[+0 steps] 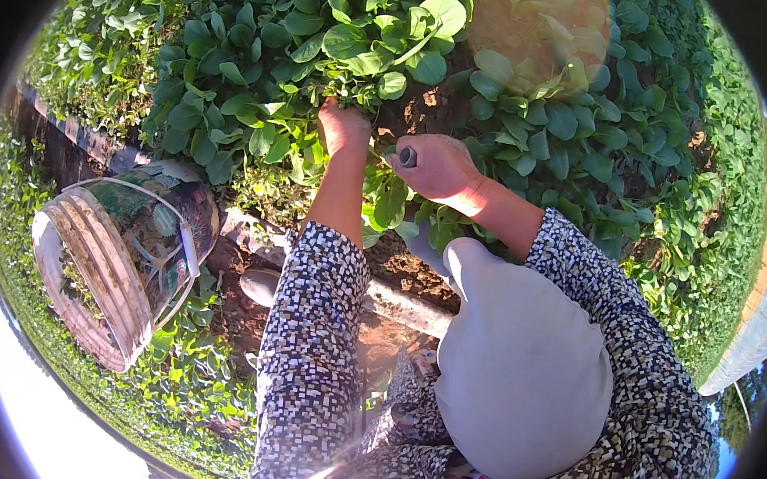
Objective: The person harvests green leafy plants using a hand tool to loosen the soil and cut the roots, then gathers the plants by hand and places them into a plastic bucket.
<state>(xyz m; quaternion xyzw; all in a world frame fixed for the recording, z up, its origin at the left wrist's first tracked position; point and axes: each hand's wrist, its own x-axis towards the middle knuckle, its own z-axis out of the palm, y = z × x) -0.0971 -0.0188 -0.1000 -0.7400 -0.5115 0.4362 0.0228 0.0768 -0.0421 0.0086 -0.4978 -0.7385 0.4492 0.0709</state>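
My left hand point(345, 128) is closed among the leafy greens point(347, 42), gripping a bunch low down near its stems. Leaves cover its fingertips. Just to its right, my right hand point(442, 168) is wrapped round a tool handle point(408, 158), whose dark round end points up at me. The tool's working end is hidden below the hand and foliage. Broad green leaves point(390, 200) hang right under the right hand. Bare brown soil point(419, 110) shows between the plants beyond my hands.
A dirty, printed plastic bucket point(123, 263) with a wire handle lies tipped on its side at left. A pale strip point(405, 309) edges the bed near me. A large smooth pale-grey shape point(525, 362) covers the lower middle. Dense greens point(575, 128) spread to the right.
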